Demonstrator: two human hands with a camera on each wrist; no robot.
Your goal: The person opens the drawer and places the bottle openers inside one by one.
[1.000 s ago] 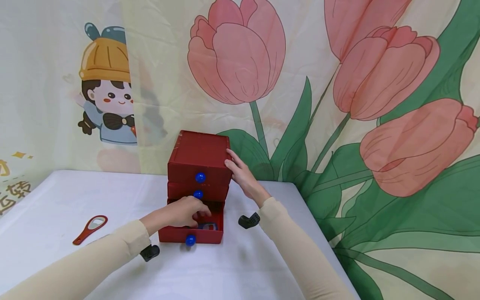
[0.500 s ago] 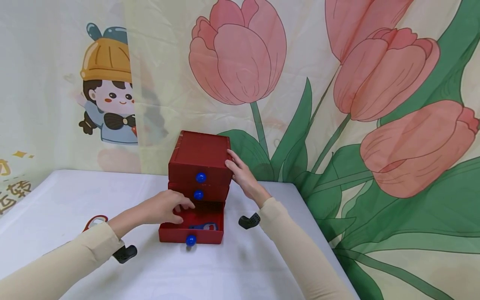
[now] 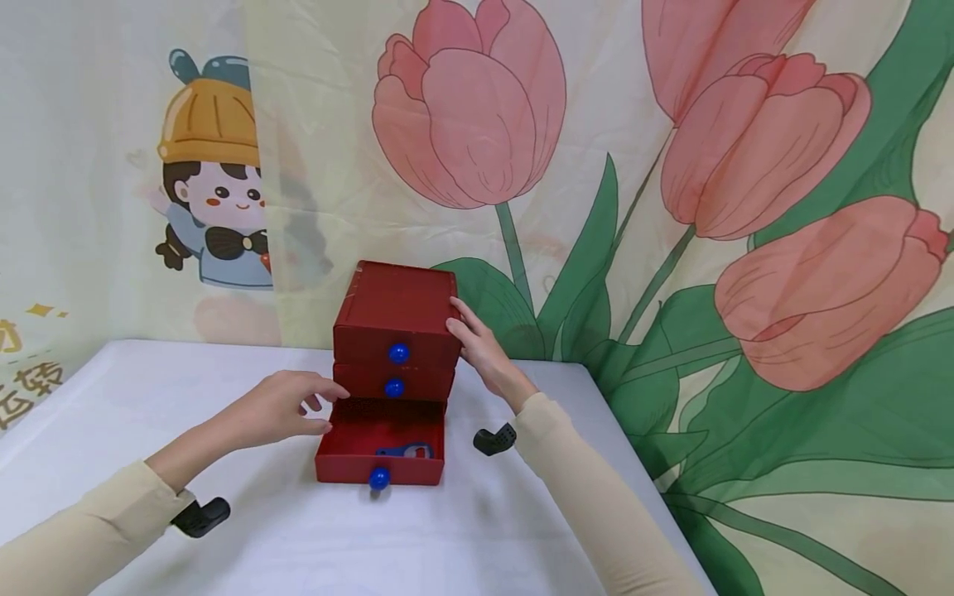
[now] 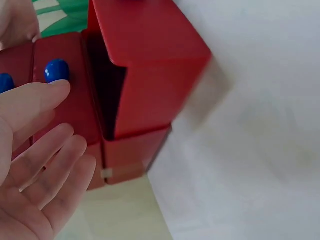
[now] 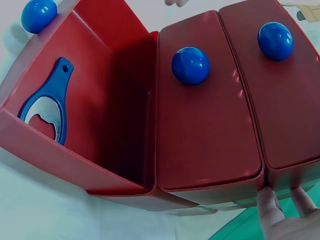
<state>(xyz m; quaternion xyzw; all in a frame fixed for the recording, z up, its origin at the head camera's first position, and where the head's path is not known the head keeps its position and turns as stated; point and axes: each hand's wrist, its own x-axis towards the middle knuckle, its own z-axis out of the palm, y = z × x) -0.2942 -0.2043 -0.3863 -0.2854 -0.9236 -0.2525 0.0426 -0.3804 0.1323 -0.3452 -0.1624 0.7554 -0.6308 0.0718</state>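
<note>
A red three-drawer cabinet (image 3: 395,298) with blue round knobs stands on the table. Its bottom drawer (image 3: 339,470) is pulled out, and the two above are closed. Inside the bottom drawer lies a blue bottle opener (image 5: 60,82) with a metal insert, near the front. My left hand (image 3: 272,410) hovers just left of the drawer, fingers loosely bent and holding nothing. My right hand (image 3: 486,356) rests its fingertips against the cabinet's upper right side, and the right wrist view shows two of its fingers (image 5: 270,205) at that side.
A white cloth covers the table (image 3: 522,530). Behind it hangs a curtain printed with tulips (image 3: 469,124) and a cartoon child (image 3: 224,190). Black camera mounts (image 3: 201,517) are strapped at both wrists.
My left hand has come out of the bottom drawer and moved left, uncovering the bottle opener. The left forearm now hides the red-handled thing on the table. My right hand stays put.
</note>
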